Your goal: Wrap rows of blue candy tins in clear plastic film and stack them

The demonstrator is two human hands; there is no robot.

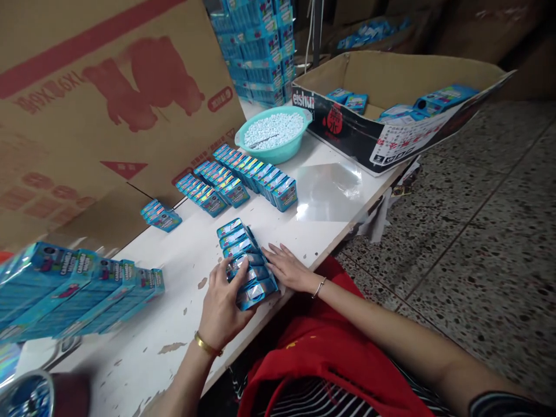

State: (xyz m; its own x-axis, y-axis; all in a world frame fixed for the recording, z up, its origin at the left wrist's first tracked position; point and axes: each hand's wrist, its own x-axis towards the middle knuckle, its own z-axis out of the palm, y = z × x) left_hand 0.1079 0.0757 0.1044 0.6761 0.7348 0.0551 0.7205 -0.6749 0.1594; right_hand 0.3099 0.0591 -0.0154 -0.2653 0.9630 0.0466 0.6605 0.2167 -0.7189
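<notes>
At the bench's [174,341] near edge, my left hand [226,295] is gripping a row of blue candy boxes [237,237], my right hand [291,269] is bracing it flat; uneven squeezing risks skewing the row.

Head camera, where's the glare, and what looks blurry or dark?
Head view: glare whitens parts of the plastic sheet, with smaller highlights on the held packs; the lower-left stack looks smeared; the top right corner sinks into shadow.
</notes>
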